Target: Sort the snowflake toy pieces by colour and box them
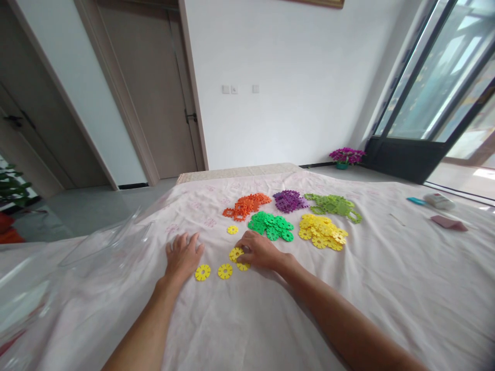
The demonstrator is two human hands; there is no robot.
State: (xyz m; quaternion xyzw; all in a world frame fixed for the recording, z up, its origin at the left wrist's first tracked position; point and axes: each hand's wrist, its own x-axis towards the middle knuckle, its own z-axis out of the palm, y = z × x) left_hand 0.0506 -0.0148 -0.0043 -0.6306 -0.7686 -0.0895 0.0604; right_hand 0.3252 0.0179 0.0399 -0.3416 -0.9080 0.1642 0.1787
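My right hand [257, 250] pinches a yellow notched disc [236, 254] between thumb and fingers, just over another yellow disc [243, 267] on the cloth. To the left, my left hand [184, 255] rests on the cloth with its fingers spread and nothing in it. Two more yellow discs lie between the hands, one [202, 272] close to my left hand and one [225, 271] nearer the right. Farther back sits a single yellow disc [232, 230]. Beyond my right hand is a heap of green discs [271, 225].
Behind are piles of orange pieces [247, 206], purple pieces [289, 201] and light green pieces [336, 205]. A yellow disc pile [323, 231] lies to the right. Clear plastic containers [104, 247] stand at left on the pale cloth [232, 330]. A pink item [448, 223] lies far right.
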